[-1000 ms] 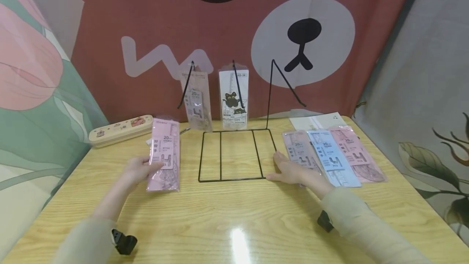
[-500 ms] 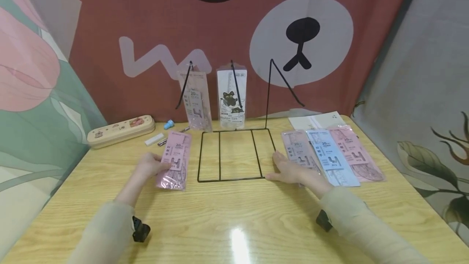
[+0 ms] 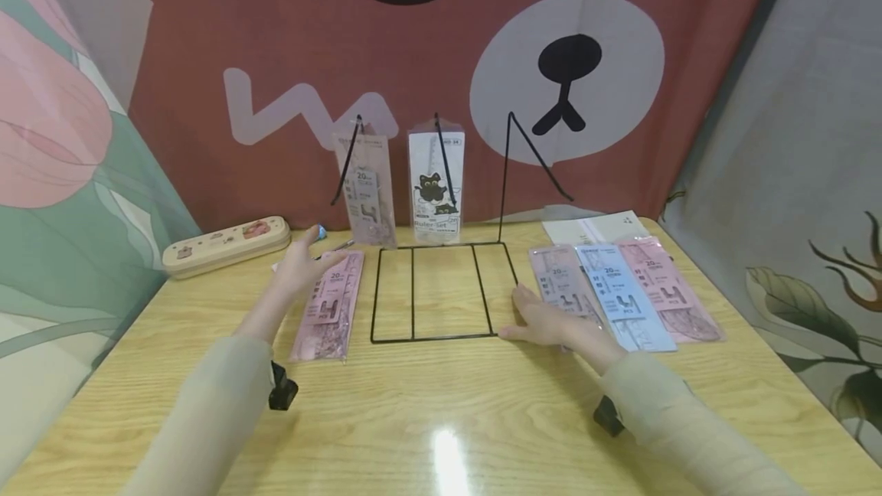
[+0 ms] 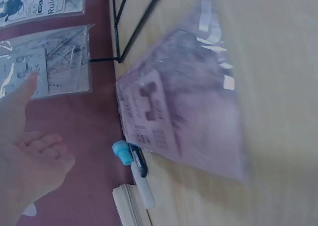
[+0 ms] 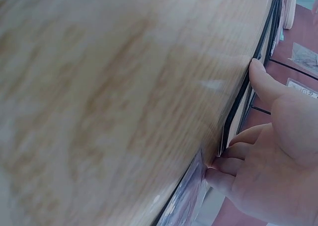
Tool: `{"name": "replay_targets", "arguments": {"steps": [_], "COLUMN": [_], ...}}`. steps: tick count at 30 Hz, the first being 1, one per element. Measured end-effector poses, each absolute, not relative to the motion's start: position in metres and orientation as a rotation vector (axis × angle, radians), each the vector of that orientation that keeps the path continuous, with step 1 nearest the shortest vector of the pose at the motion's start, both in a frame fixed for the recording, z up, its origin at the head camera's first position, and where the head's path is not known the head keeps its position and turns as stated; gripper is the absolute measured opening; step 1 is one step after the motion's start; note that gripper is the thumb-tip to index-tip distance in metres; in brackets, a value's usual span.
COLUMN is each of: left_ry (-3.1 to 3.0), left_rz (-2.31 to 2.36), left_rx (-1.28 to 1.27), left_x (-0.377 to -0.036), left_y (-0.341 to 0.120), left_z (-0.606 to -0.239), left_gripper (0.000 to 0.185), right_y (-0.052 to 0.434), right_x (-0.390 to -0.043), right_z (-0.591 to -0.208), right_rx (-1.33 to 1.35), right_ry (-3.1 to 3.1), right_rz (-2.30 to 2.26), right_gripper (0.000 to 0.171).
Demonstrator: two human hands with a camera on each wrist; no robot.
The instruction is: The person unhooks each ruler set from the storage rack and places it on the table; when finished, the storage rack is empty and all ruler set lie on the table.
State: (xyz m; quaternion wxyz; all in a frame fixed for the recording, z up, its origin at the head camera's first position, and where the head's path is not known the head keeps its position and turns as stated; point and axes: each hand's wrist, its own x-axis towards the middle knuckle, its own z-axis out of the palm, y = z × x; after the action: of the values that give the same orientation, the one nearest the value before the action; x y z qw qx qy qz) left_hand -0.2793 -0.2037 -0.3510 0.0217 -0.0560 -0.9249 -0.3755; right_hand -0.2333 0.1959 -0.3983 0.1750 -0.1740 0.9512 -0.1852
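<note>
Pale wood grain covered the desk (image 3: pixel 441 404), with a spot of glare near its front edge. The right hand (image 3: pixel 547 321) rested flat on it, fingers relaxed and spread, touching the near right corner of the black wire stand (image 3: pixel 441 293) and lying on the near end of a grey-pink packet (image 3: pixel 561 282). Just right of that packet lay a blue packet (image 3: pixel 623 293) and a pink packet (image 3: pixel 668 285), side by side and overlapping at the edges.

Left of the wire stand a pink ruler packet (image 3: pixel 329 305) lay flat on the desk, lengthwise, just beside the frame. The left hand (image 3: pixel 303 262) hovered at its far end, fingers loose and open, gripping nothing; whether the hand touched the packet could not be told.

Farther back, a blue-capped pen (image 4: pixel 130 159) and a white eraser (image 4: pixel 144 196) lay by the packet's far end, and a cream pencil case (image 3: pixel 226 243) sat to the left. Two packets hung on the stand's uprights: a pinkish packet (image 3: pixel 368 190) and a white cat-printed ruler set (image 3: pixel 436 186). A white booklet (image 3: pixel 599 226) lay far right.
</note>
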Motion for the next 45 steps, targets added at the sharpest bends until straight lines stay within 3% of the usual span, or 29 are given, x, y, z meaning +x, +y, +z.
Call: {"name": "replay_targets", "arguments": {"steps": [10, 18, 26, 35, 45], "left_ry": [-2.822, -2.669, -2.641, -2.641, -2.53], "left_rz": [-1.28, -1.744, -1.77, -1.763, -1.745], "left_rx": [-0.143, -0.004, 0.029, -0.026, -0.219], "left_x": [-0.308, -0.313, -0.317, -0.316, -0.286], "left_y": [-0.184, -0.168, -0.159, -0.145, -0.148], "left_z": [-0.332, -0.321, -0.332, -0.348, -0.36], "left_gripper": [0.096, 0.101, 0.086, 0.056, 0.045], "right_y": [0.194, 0.192, 0.191, 0.193, 0.197], "right_x": [-0.232, -0.232, -0.233, -0.232, -0.232], "right_z": [-0.398, -0.396, -0.397, -0.398, -0.4], "right_rx": [-0.486, -0.48, -0.481, -0.476, -0.467], "right_ry": [2.704, 2.709, 2.714, 2.716, 2.719], "right_rz": [-0.509, -0.505, -0.499, -0.496, -0.501], "right_gripper": [0.093, 0.093, 0.092, 0.092, 0.092]}}
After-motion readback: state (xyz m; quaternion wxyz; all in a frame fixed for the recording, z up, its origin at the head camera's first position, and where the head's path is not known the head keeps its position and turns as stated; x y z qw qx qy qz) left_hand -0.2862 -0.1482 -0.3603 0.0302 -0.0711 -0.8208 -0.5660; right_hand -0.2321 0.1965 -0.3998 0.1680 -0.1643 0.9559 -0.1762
